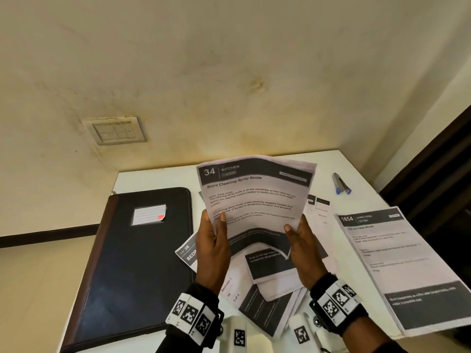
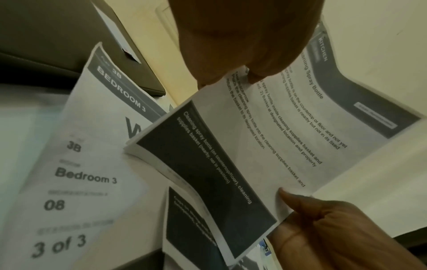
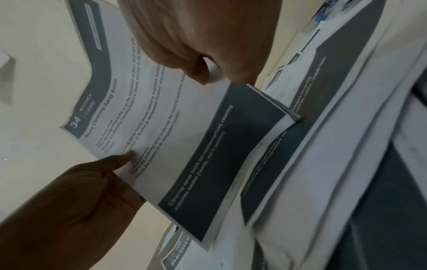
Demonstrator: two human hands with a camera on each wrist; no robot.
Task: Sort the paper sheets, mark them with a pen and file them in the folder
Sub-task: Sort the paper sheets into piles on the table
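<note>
Both hands hold up a sheaf of printed sheets (image 1: 254,197), its top page headed "34 Kitchen, Store Cleaning Spray Bottle" (image 2: 289,127) (image 3: 161,131). My left hand (image 1: 214,240) grips its left edge with the thumb on the front. The right edge is gripped by my right hand (image 1: 300,245) in the same way. Under the sheaf loose sheets (image 1: 270,296) lie scattered on the white table (image 1: 158,178), one marked "Bedroom 3" (image 2: 85,175). A closed dark folder (image 1: 135,263) lies to the left. Two blue-capped pens (image 1: 342,184) lie at the back right.
A separate stack headed "1654" (image 1: 397,266) lies at the table's right, near the edge. The table stands against a stained cream wall with a switch plate (image 1: 116,131). A dark door frame (image 1: 433,187) is at the right.
</note>
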